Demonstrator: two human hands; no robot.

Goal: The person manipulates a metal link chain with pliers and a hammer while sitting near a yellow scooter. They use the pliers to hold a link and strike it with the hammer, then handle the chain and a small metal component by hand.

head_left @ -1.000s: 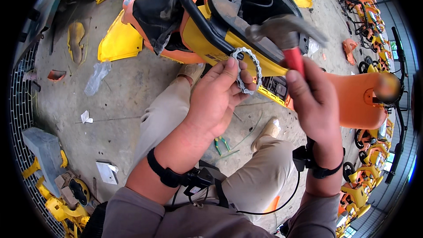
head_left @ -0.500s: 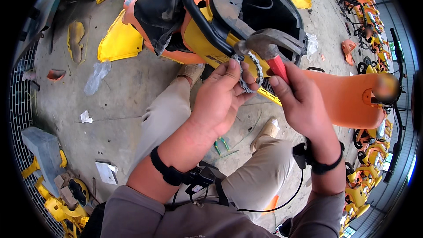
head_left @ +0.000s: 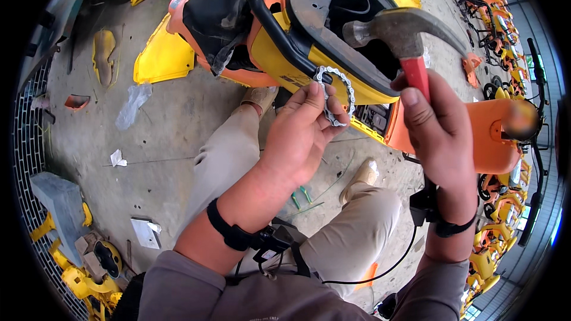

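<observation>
My left hand (head_left: 303, 131) pinches a looped metal roller chain (head_left: 351, 93) between thumb and fingers, holding it up against the rear of a yellow and orange scooter (head_left: 270, 59). To the right, my right hand (head_left: 437, 125) is wrapped round the red handle of a claw hammer (head_left: 399, 30). The hammer's steel head is raised above and to the right of the chain, apart from it, with its claw pointing right. The lower part of the handle is hidden in my fist. Behind the hammer, the scooter's dark storage cavity shows.
Yellow body panels (head_left: 163, 56) and a clear plastic bag (head_left: 134, 106) lie on the concrete floor at left. Green-handled pliers (head_left: 301, 197) rest between my legs. A grey block (head_left: 58, 202) stands at lower left. Several scooters (head_left: 491, 261) line the right side.
The hammer in my right hand has gone from touching or nearly touching the chain to up and right of it. My left hand keeps its pinch almost in place.
</observation>
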